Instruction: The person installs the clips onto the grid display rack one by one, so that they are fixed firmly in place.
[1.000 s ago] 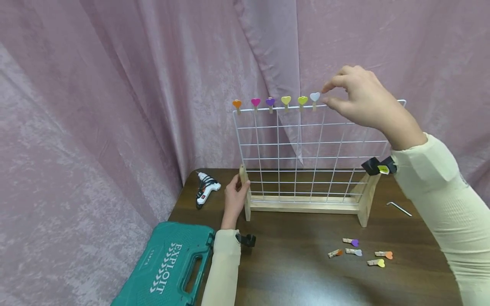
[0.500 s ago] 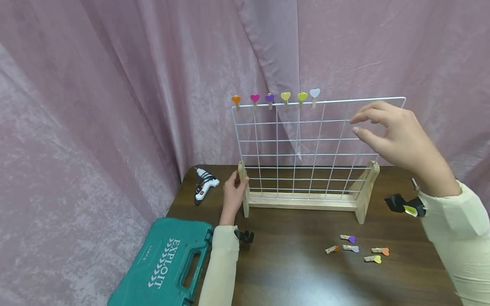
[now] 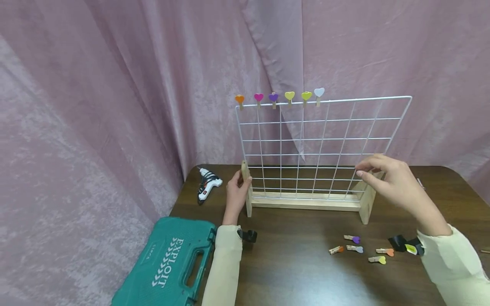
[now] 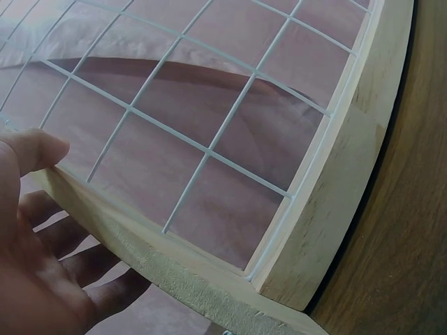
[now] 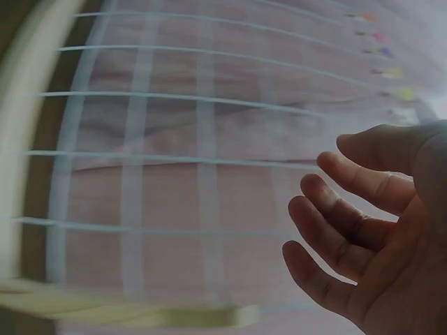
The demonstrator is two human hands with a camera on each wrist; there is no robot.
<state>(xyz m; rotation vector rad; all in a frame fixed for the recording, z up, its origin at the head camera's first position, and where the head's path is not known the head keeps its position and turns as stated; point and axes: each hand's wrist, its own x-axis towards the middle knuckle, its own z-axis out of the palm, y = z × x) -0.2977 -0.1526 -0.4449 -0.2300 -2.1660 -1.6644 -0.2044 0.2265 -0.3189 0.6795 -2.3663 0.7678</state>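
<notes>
A white wire grid rack (image 3: 325, 139) stands upright in a pale wooden base (image 3: 306, 204). Several heart clothespins, with the white one (image 3: 319, 92) rightmost, are clipped along the left part of its top wire. My left hand (image 3: 235, 193) grips the base's left upright (image 4: 160, 255), thumb on one side and fingers on the other. In front of the grid's lower right, my right hand (image 3: 394, 178) holds nothing; its fingers (image 5: 335, 241) are loosely bent. Below it on the table lie several loose clothespins, among them a purple one (image 3: 352, 239) and a yellow one (image 3: 377, 259).
A white glue gun (image 3: 208, 185) with its cord lies at the table's back left. The green tool case (image 3: 168, 259) sits beside my left forearm. Behind my right hand, a hex key (image 3: 420, 183) shows partly. A pink curtain (image 3: 134, 106) hangs behind the table (image 3: 291, 255).
My right hand has dropped from beside the white heart clothespin on the top wire, moving down and right to the lower right of the grid. The left hand keeps its hold.
</notes>
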